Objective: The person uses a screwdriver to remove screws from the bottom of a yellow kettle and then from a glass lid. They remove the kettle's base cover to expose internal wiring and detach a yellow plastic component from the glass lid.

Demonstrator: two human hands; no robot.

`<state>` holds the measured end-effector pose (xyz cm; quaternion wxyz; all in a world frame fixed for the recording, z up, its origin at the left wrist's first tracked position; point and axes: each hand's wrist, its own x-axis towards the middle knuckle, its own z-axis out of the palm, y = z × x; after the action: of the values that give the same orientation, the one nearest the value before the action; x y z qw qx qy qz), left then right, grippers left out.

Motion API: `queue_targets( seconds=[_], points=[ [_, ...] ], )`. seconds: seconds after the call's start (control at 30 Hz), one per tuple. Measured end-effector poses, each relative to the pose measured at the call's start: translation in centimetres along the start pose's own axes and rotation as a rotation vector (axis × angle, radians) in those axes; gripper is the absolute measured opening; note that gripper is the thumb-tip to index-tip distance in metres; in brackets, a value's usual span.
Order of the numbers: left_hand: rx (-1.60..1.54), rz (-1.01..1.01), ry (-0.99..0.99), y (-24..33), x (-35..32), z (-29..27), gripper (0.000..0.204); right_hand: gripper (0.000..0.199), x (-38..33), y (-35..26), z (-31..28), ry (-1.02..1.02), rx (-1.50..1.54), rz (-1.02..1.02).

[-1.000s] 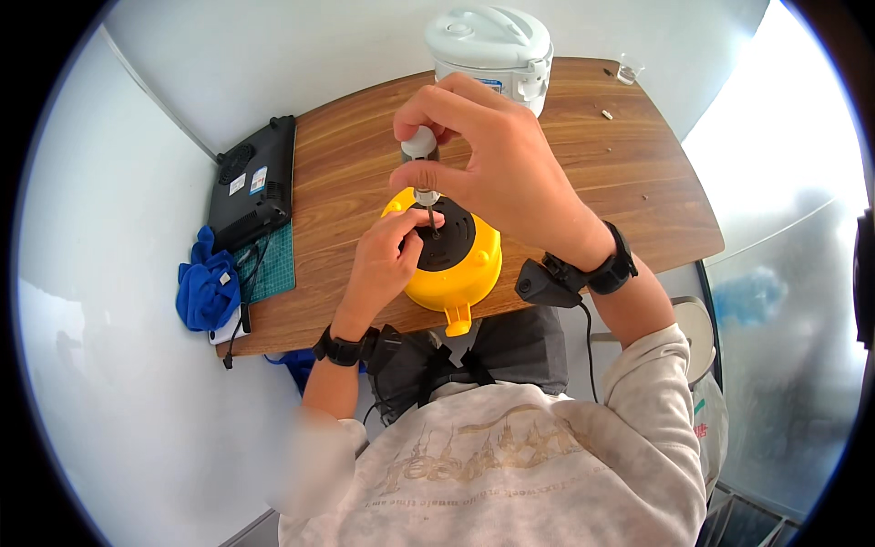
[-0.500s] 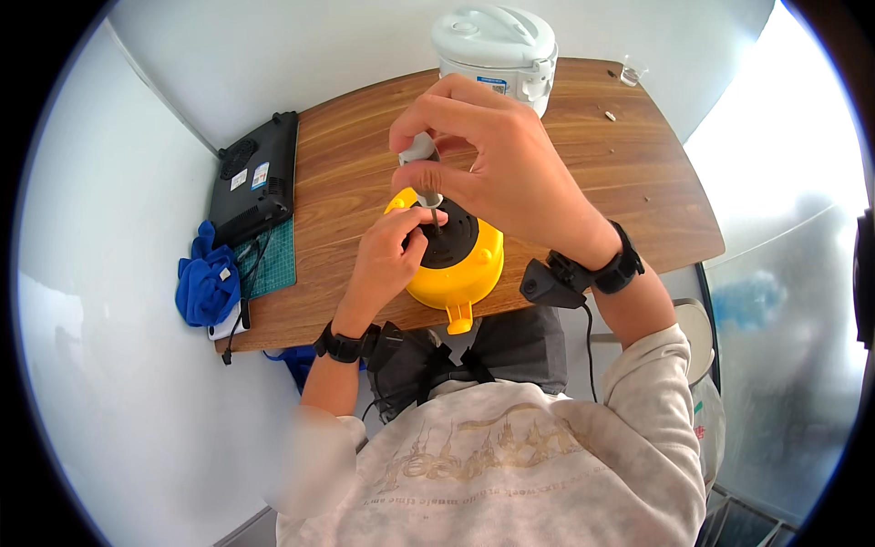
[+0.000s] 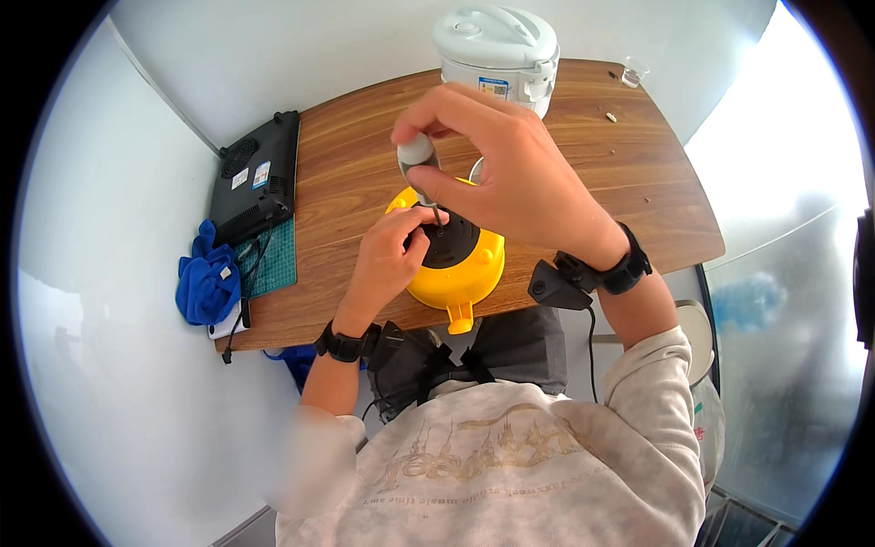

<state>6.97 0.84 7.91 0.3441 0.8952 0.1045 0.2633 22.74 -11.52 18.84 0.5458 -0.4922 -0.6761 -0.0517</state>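
A grey screwdriver (image 3: 418, 164) stands nearly upright, its handle between the thumb and fingers of my right hand (image 3: 497, 159). Its metal shaft runs down to a round black base plate (image 3: 451, 248). That plate sits on the underside of a yellow appliance housing (image 3: 456, 290), upside down at the table's near edge, with a small yellow tab toward me. My left hand (image 3: 387, 255) rests on its left part, the index fingertip against the shaft and the thumb bent below. Whatever the tip touches is too small to tell.
At the back of the wooden table (image 3: 346, 146) stands a white rice cooker (image 3: 497, 46). On the left lie a black device (image 3: 255, 182), a green cutting mat (image 3: 278, 269) and a blue cloth (image 3: 210, 278). A clear cup (image 3: 633, 71) sits at the far right corner.
My right hand has shifted slightly down and turned, and the screwdriver handle leans a little further left. My left hand and the yellow housing have stayed in place.
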Motion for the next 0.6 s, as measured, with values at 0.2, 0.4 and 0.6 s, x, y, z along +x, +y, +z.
queue_targets(
  seconds=[0.2,0.4,0.6],
  points=[
    [0.014,-0.078,-0.016,1.0,0.1,-0.2,0.024,0.023,-0.4,0.0,0.1,-0.009,-0.006,0.046],
    [0.019,-0.073,-0.028,0.6,0.1,-0.2,0.025,0.026,-0.4,0.3,-0.3,-0.032,-0.065,0.066],
    [0.038,-0.106,-0.035,1.2,0.1,-0.3,0.026,0.027,-0.5,0.0,0.0,-0.005,-0.058,0.084]
  ],
)
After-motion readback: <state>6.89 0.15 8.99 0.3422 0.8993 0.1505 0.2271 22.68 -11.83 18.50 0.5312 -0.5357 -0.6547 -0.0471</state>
